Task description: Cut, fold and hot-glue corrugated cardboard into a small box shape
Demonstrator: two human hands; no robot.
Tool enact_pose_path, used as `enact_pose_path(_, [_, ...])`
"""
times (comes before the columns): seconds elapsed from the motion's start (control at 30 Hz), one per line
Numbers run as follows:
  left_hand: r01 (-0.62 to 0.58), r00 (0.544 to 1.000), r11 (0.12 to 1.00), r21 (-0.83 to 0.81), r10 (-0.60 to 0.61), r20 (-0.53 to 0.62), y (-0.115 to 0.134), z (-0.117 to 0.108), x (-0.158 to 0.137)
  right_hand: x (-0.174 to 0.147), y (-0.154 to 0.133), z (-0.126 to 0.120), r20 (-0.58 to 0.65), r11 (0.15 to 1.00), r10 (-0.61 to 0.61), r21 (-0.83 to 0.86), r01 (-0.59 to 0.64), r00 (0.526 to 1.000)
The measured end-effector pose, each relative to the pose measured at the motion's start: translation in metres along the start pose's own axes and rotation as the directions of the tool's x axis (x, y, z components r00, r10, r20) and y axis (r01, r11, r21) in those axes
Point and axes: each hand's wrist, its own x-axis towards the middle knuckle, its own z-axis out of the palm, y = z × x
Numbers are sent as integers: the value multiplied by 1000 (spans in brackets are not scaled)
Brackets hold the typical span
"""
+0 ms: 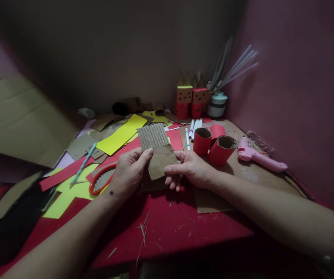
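Above the red tabletop [190, 228], both forearms [76, 224] angle inward from lower left and right. Left hand [130, 166]: thumb on the left edge of the cardboard piece [161, 157], fingers folded, gripping it. Right hand [191, 167]: thumb on the right edge, fingers loosely curled. The cardboard piece is held between the hands, near the red tubes [202, 145].
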Motion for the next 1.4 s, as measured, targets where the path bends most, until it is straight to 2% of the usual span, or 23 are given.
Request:
enact_pose_path(0.1, [24, 1000, 999, -34, -24, -13, -2, 1, 0, -2, -2, 3, -24, 1000, -4, -1, 3, 1000])
enact_pose_path(0.17, [55, 998, 992, -111, -53, 20, -5, 1, 0, -4, -3, 5, -37, 1000, -12, 7, 13, 999])
enact_pose_path(0.27, [146, 980, 968, -202, -114, 163, -9, 1, 0, -5, -4, 6, -64, 999, -41, 15, 42, 997])
enact_pose_path(0.37, [228, 928, 963, -143, -170, 332, -13, 3, 0, -3, -3, 4, -115, 996, -88, -3, 88, 990])
enact_pose_path(0.47, [250, 896, 963, -100, -191, 402, -14, 5, 0, 0, -2, -1, -84, 996, -92, 10, 93, 992])
enact_pose_path(0.6, [243, 904, 964, -112, -183, 386, -12, 2, 1, 3, -3, -7, 3, 995, -53, 84, 53, 999])
enact_pose_path(0.7, [250, 917, 961, -119, -196, 346, -9, -2, 1, 3, -4, -9, -19, 995, -22, 97, 24, 1000])
enact_pose_path(0.8, [252, 924, 959, -130, -199, 326, -8, -5, 1, 2, -3, -9, -35, 999, 17, 35, -15, 999])
enact_pose_path(1.03, [241, 919, 961, -138, -180, 351, -6, -6, 1, -1, 2, -4, -108, 997, -23, -73, 16, 994])
enact_pose_path(1.17, [243, 915, 961, -128, -184, 358, -6, -4, -1, -2, 2, -3, -151, 987, -96, -139, 75, 984])
enact_pose_path(1.4, [214, 915, 971, -102, -163, 369, -5, -1, -3, -1, 0, -1, -100, 997, -53, -68, 47, 994])
